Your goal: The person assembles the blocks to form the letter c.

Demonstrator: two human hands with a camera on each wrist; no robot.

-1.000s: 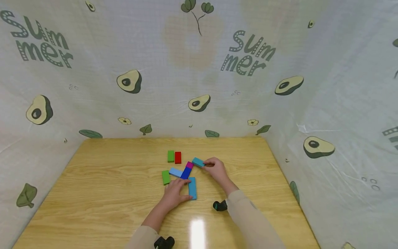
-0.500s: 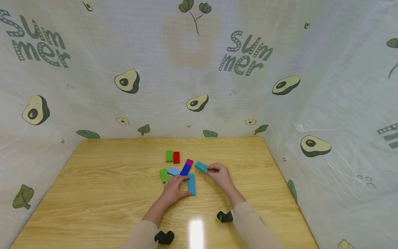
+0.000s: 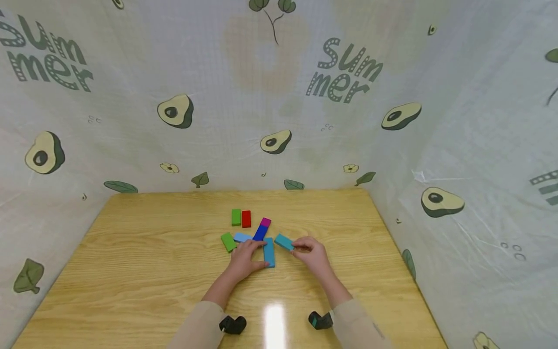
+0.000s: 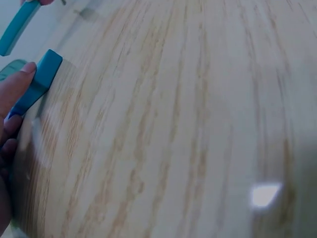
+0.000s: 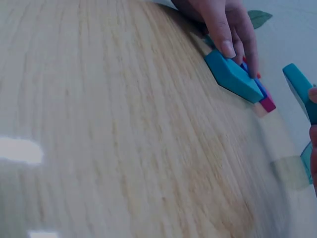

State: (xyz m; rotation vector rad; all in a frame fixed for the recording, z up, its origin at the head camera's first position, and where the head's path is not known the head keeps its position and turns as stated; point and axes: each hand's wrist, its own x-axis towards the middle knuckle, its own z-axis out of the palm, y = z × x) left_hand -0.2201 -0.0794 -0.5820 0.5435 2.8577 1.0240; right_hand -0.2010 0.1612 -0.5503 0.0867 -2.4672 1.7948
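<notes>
My left hand [image 3: 246,260] grips a flat blue block [image 3: 269,253] by its two ends, thumb at the near end and fingers at the far end. The block's far end lies close to a dark blue block [image 3: 260,233], with a magenta block [image 3: 265,222] in line beyond it. In the right wrist view that gripped block [image 5: 233,77] looks teal. My right hand [image 3: 312,254] pinches a second blue block [image 3: 284,242] by its right end, just right of the first and apart from it. The left wrist view shows this second block [image 4: 19,27] above the table.
A light blue block [image 3: 242,237] and a tilted green block [image 3: 228,242] lie left of the dark blue one. Further back, another green block [image 3: 236,217] stands beside a red block [image 3: 246,219]. A printed cloth [image 3: 218,145] hangs behind the wooden table [image 3: 152,271].
My right hand has brought its blue block back from near the magenta block towards me. My left hand's block, the dark blue block and the magenta block have shifted slightly away from me.
</notes>
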